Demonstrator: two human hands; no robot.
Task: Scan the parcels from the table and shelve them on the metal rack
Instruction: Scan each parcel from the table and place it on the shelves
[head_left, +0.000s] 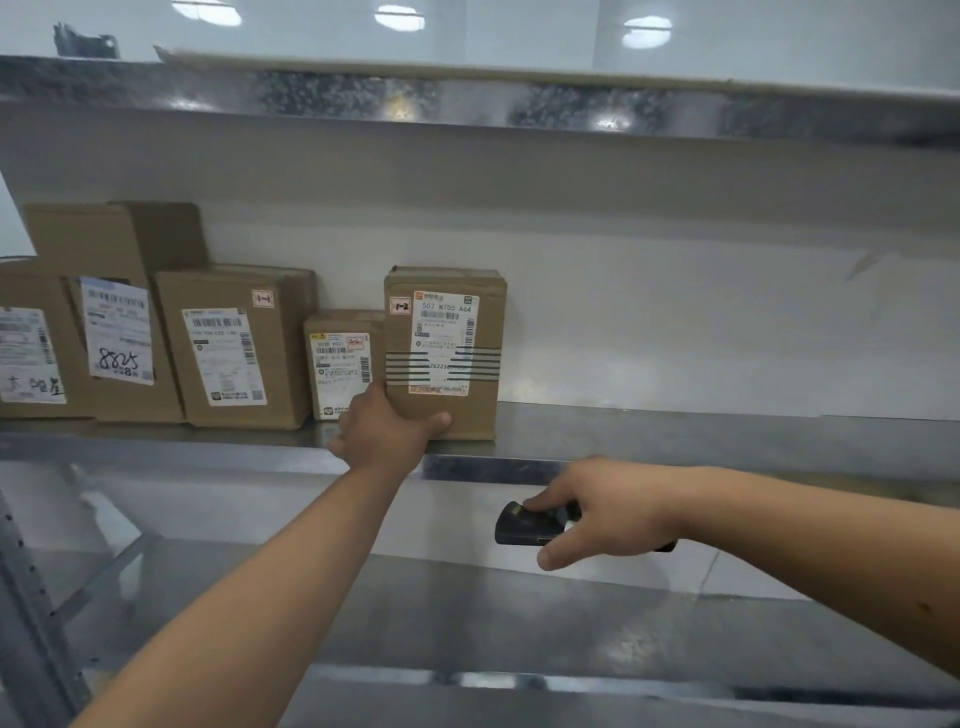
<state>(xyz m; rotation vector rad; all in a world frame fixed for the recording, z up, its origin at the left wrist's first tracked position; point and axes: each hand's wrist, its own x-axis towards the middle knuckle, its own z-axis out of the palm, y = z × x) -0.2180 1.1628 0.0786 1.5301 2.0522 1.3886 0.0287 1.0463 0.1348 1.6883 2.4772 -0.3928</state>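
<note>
At twelve o'clock from the left hand (387, 428), the upright parcel (447, 353) was gripped by curled fingers; a scanner (530, 525) was pinched by the right hand (608, 512).

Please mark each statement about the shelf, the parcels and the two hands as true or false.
1. The left hand grips the upright brown cardboard parcel with the black stripes at its lower left corner. True.
2. The right hand is empty. False: it holds a black handheld scanner.
3. That parcel stands on the grey metal rack shelf. True.
4. It is the leftmost parcel in the row. False: it is the rightmost; the small brown cardboard parcel stands to its left.
</note>
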